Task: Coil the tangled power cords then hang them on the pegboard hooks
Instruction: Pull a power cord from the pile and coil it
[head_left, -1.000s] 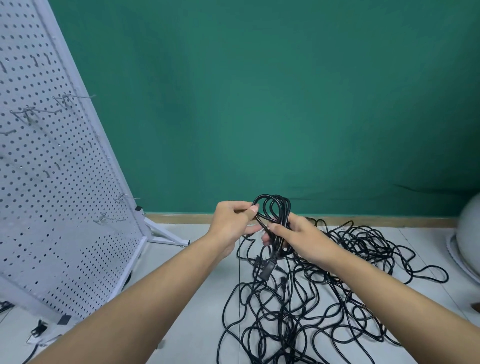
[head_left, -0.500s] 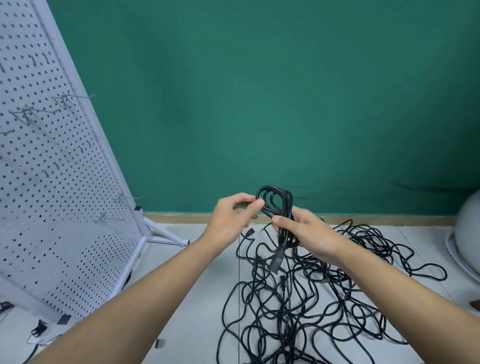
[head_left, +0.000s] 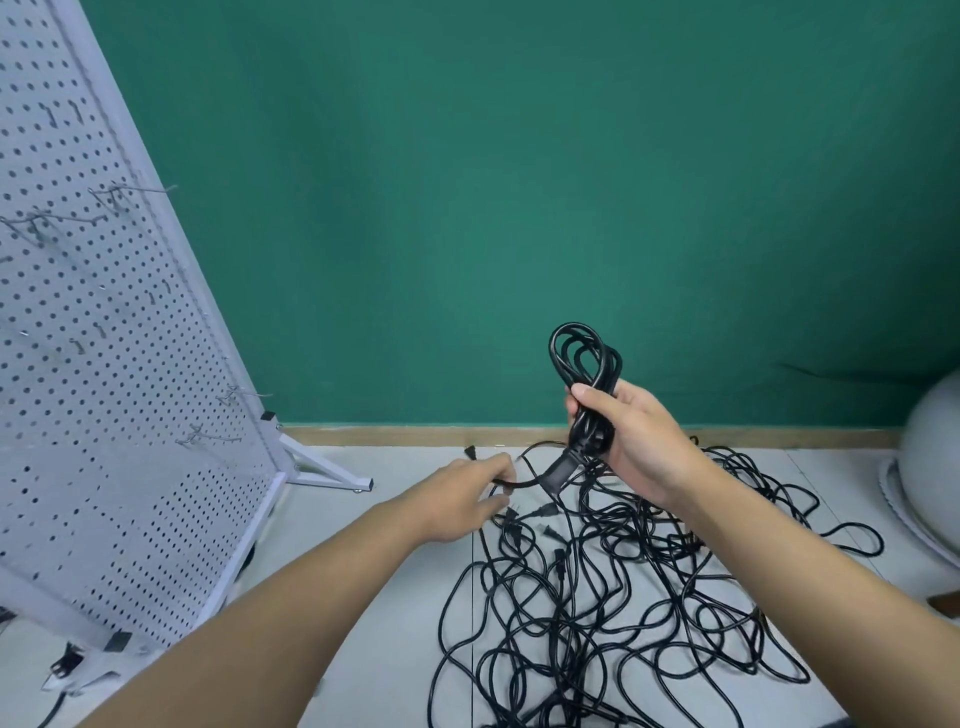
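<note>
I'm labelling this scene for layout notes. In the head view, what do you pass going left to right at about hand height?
pegboard → its stand foot → left hand pinching the loose cord end → right hand holding the coiled cord → white rounded object

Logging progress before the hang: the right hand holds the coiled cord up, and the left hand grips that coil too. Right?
Not quite. The head view shows the right hand holding the coiled cord up, but the left hand is off the coil, lower down, pinching its loose tail.
</note>
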